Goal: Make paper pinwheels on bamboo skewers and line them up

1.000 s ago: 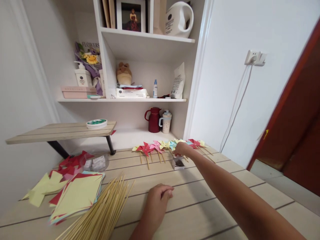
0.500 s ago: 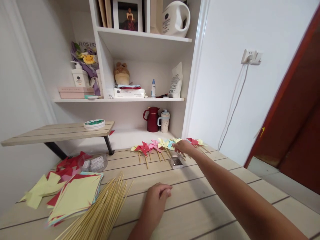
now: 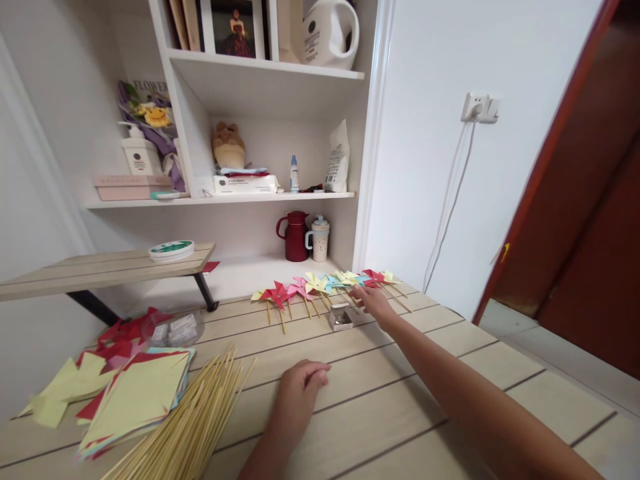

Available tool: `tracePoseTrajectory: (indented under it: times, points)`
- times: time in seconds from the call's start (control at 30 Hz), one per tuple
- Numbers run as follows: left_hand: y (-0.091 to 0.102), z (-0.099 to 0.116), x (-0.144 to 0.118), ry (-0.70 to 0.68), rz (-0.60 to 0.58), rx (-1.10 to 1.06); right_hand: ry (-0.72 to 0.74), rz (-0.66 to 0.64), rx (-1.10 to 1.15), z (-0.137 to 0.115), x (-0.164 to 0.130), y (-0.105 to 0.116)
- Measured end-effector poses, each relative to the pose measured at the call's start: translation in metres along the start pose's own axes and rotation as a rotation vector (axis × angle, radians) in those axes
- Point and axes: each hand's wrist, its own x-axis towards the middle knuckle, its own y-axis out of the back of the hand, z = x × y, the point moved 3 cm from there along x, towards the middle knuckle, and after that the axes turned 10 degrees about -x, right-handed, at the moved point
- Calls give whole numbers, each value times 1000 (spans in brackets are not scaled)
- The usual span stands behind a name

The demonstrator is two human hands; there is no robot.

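Note:
My right hand (image 3: 374, 301) is stretched far out over the wooden table (image 3: 400, 413), fingers apart and empty, just in front of a row of paper pinwheels on sticks (image 3: 320, 287). A small metal box (image 3: 341, 317) lies just left of that hand. My left hand (image 3: 298, 390) rests on the table nearer to me, fingers loosely curled with nothing in them. Beside it on the left lies a heap of bamboo skewers (image 3: 195, 420).
Stacks of coloured paper squares (image 3: 130, 393) and folded red and yellow pieces (image 3: 100, 347) lie at the left. A low wooden riser (image 3: 100, 267) carries a round tin. White shelves (image 3: 260, 197) behind hold a red jug, a cup, bottles. A red-brown door (image 3: 575, 220) stands at right.
My right hand has drawn back a little from the pinwheels and opened flat. The camera has turned right, so everything has slid leftward. My left hand stays put.

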Motion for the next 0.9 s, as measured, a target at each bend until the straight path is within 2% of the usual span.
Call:
tracePoseTrajectory:
  times: [0.13, 0.43, 0.7, 0.9]
  points:
    - [0, 0, 0, 5, 1, 11, 96, -23, 114, 2, -17, -5]
    - [-1, 9, -6, -42, 12, 83, 80, -146, 129, -8, -28, -25]
    - [0, 14, -7, -77, 10, 134, 34, -183, 122, -15, -34, -25]
    - [-2, 15, -7, -83, 3, 149, 40, -338, 190, -10, -56, -17]
